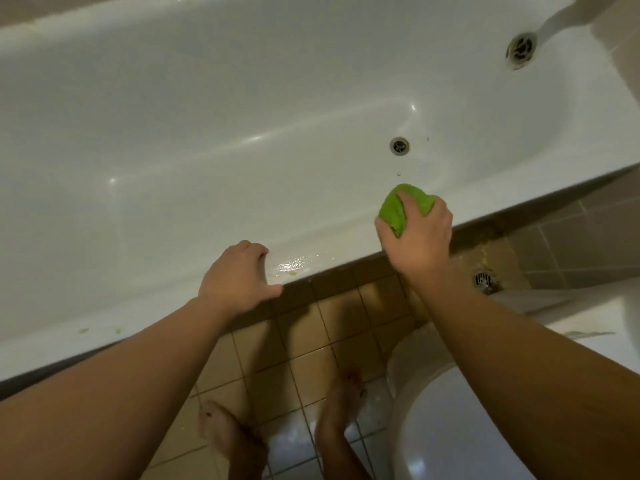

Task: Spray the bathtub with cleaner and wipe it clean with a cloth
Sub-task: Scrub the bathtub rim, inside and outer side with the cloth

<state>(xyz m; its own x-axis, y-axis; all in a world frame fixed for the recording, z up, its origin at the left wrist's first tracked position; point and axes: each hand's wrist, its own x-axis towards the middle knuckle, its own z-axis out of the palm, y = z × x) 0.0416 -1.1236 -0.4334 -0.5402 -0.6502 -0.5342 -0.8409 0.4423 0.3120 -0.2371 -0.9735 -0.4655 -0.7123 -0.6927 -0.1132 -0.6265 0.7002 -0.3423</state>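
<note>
The white bathtub (207, 109) fills the upper part of the view, its near rim running from lower left up to the right, and a bunched green cloth (398, 209) sits on that rim toward its right end. The right hand (417, 233) grips the cloth from above, fingers (405, 199) curled over the wad and pressing it against the inner edge of the rim, so that green shows beyond and to the left of the knuckles. To the left of that hand, well apart from it, the left hand (239, 277) rests on the rim with its fingers bent over the inner edge into the tub and the thumb lying along the outer edge; it holds nothing. Between the two hands a wet, shiny patch (294, 263) lies on the rim, with what may be small yellowish-green specks in it, though the glare makes that hard to judge. Beyond the right hand's fingers, on the tub floor, is the round metal drain (399, 146), and farther up to the right the overflow fitting (520, 48) sits on the end wall. Below the hands the floor of tan tiles (263, 368) shows two bare feet (225, 431), and under the right forearm a white rounded fixture (450, 427) takes the lower right corner.
</note>
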